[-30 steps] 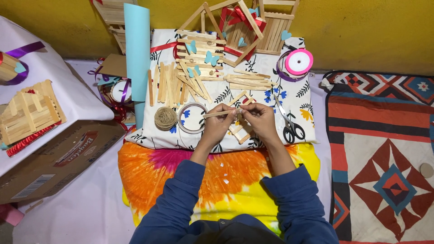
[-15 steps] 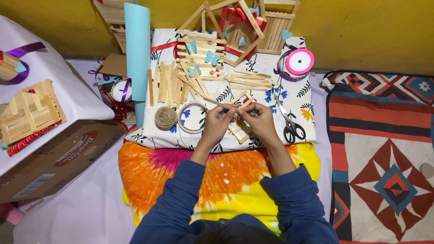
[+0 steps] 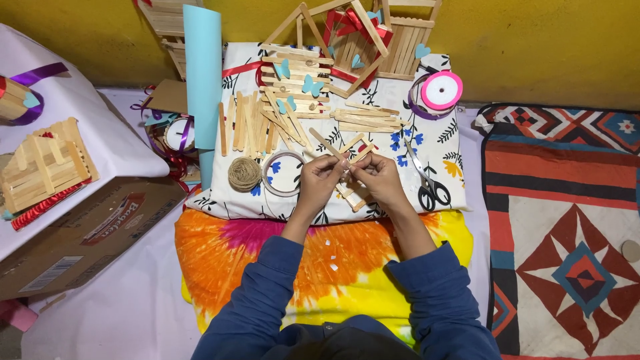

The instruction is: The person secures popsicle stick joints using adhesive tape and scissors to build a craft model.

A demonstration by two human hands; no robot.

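Head view looks straight down on a small frame of flat wooden craft sticks [image 3: 352, 175], held just above a flower-printed cloth [image 3: 440, 143] between both hands. Left hand [image 3: 320, 179] pinches the frame's left side, fingers closed narrow on the sticks, and one stick [image 3: 325, 141] juts up and to the left from that grip. Right hand [image 3: 380, 179] closes on the right side of the same frame, fingertips bent in tight; the two hands almost touch over it.

Just left of the left hand lies a clear roll of tape [image 3: 280, 173], and beside that a ball of brown twine [image 3: 245, 173]. Just right of the right hand lie scissors [image 3: 430, 183] with black handles. Beyond the hands, loose craft sticks [image 3: 250, 123] are spread in a fan, and past them a stick panel with blue paper butterflies [image 3: 297, 80]. A pink ribbon spool [image 3: 441, 90] sits at the cloth's far right corner, and a rolled light-blue paper sheet [image 3: 202, 73] lies along its left edge. Under the forearms is an orange and yellow tie-dye cloth [image 3: 347, 257].
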